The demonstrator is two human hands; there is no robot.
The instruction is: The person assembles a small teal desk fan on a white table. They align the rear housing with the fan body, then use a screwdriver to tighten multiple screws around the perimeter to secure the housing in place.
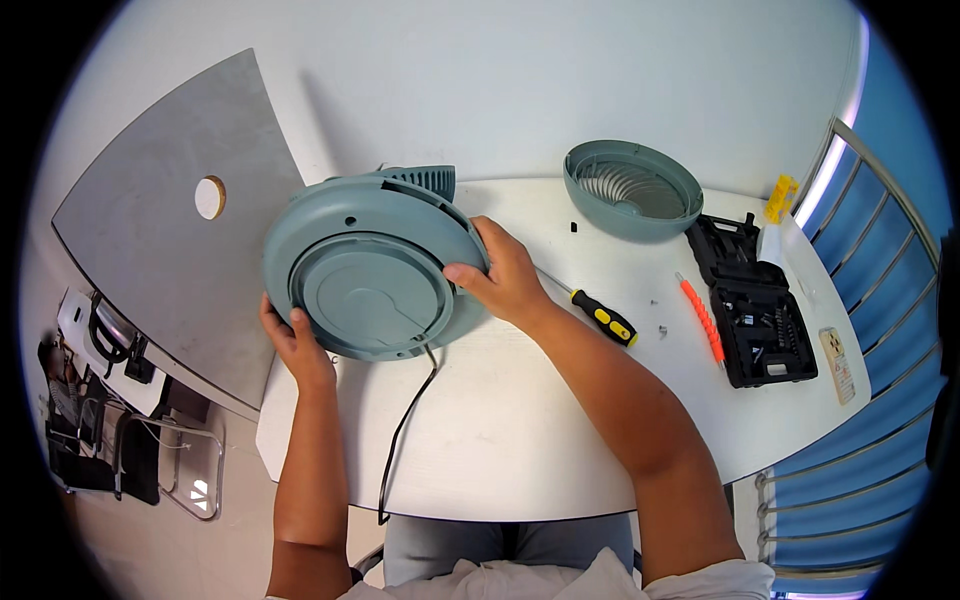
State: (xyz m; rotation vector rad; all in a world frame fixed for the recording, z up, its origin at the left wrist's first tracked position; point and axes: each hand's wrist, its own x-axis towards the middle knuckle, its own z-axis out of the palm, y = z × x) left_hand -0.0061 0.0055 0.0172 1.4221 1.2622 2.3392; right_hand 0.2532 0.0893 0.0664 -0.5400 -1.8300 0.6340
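Note:
Between both hands I hold a grey-green fan body point(370, 290), tipped so its round base faces me. My left hand point(298, 345) grips the lower left rim, fingers curled behind the edge. On the right side my right hand point(503, 275) clasps the rim, its thumb lying across the face. From the bottom of the base a black cord point(405, 420) runs down over the table's front edge. A yellow-and-black screwdriver point(605, 318) lies just right of my right hand, its shaft tip partly hidden behind the hand.
The white table point(480, 430) holds a round grey-green fan grille cover point(635, 190) at the back. To its right are an open black tool case point(765, 335), an orange flexible shaft point(702, 318), small screws point(662, 330) and a yellow box point(781, 198). A grey panel point(190, 270) stands left; metal railing point(880, 200) right.

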